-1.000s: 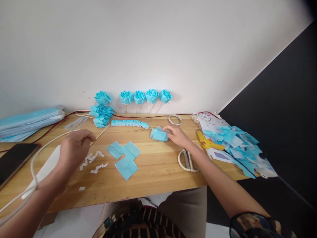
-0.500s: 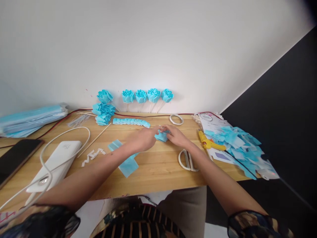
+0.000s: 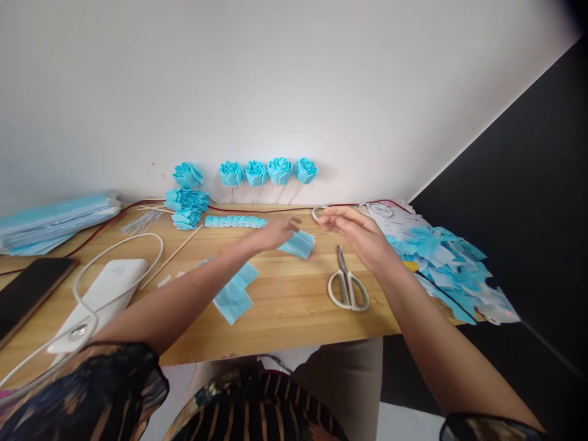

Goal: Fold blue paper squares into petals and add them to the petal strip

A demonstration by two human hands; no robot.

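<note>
A blue fabric piece (image 3: 299, 244) lies on the wooden table between my hands. Just left of it is my left hand (image 3: 279, 233), fingers apart and nothing seen in them. My right hand (image 3: 351, 229) is raised over the table to the right, its fingers spread and apart from the piece, partly covering a white tape roll (image 3: 316, 212). Scissors with white handles (image 3: 348, 289) lie below my right hand, blades pointing away. A row of folded blue pieces (image 3: 235, 221) runs behind my left hand. More blue squares (image 3: 233, 297) lie nearer the front edge.
Blue flowers on sticks (image 3: 280, 171) lean on the wall. A pile of blue scraps (image 3: 445, 263) covers the right side, with the yellow glue gun (image 3: 411, 266) mostly hidden. A white power bank (image 3: 103, 297), a cable, a phone (image 3: 30, 294) and stacked masks (image 3: 59, 222) are at left.
My hands have separated. My right hand has moved right and up, away from the blue piece, which now lies flatter on the table. The scissors are fully uncovered.
</note>
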